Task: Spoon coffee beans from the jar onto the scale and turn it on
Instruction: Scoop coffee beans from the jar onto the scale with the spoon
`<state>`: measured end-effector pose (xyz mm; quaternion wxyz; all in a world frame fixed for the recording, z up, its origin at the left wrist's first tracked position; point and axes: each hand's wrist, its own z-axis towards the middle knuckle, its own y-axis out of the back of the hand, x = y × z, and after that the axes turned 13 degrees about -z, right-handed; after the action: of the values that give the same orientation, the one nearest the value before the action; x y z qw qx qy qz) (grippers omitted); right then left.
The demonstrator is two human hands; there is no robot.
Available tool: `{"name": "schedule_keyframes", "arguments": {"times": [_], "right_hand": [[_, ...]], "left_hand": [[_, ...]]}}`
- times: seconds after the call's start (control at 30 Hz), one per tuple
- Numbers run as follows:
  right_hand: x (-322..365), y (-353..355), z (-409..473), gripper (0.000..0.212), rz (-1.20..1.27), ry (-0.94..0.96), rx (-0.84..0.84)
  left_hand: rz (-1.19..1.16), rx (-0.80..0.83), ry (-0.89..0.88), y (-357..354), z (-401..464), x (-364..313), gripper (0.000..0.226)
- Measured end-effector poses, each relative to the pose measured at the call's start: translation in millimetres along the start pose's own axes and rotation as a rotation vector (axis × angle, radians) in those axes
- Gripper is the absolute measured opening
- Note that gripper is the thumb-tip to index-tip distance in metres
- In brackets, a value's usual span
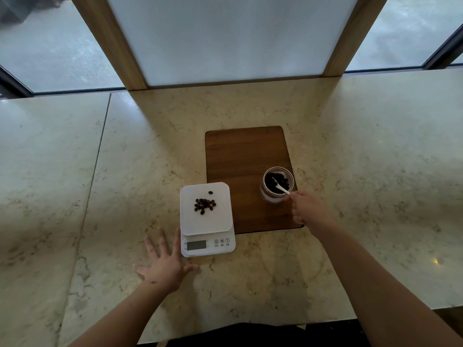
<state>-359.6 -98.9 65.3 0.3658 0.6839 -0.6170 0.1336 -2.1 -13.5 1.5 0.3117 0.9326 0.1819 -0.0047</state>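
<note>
A white scale (190, 219) stands on the marble counter with a small pile of coffee beans (204, 205) on its platform; its display (196, 245) looks blank. To its right a glass jar (277, 185) of dark beans sits on a wooden board (246, 151). A white spoon (281, 187) reaches into the jar, its handle pinched by my right hand (307, 209). My left hand (164, 262) lies flat on the counter, fingers spread, just left of the scale's front and holding nothing.
The marble counter (363, 159) stretches wide on both sides. A wood-framed frosted panel (233, 38) rises at the back, windows beside it. The counter's front edge runs close below my arms.
</note>
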Motion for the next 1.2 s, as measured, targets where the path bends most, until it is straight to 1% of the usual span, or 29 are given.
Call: {"name": "schedule_keyframes", "arguments": {"times": [0.13,0.47,0.77,1.2], "right_hand": [[0.9,-0.6,-7.5,0.032,0.025,-0.002,0.03],[-5.0,-1.5,-15.8,0.034,0.029,0.016,0.041],[-7.1,-0.5,-13.1,0.031,0.123,-0.041,0.073],[-9.3,5.7,-12.2,0.031,0.133,-0.044,0.051]], "left_hand": [[0.004,-0.005,-0.002,-1.0,1.0,0.9,0.114],[0.004,-0.008,0.007,-1.3,2.0,0.6,0.113],[-0.002,-0.004,0.007,0.1,0.3,-0.8,0.112],[-0.002,-0.009,0.011,0.2,2.3,1.0,0.112]]}}
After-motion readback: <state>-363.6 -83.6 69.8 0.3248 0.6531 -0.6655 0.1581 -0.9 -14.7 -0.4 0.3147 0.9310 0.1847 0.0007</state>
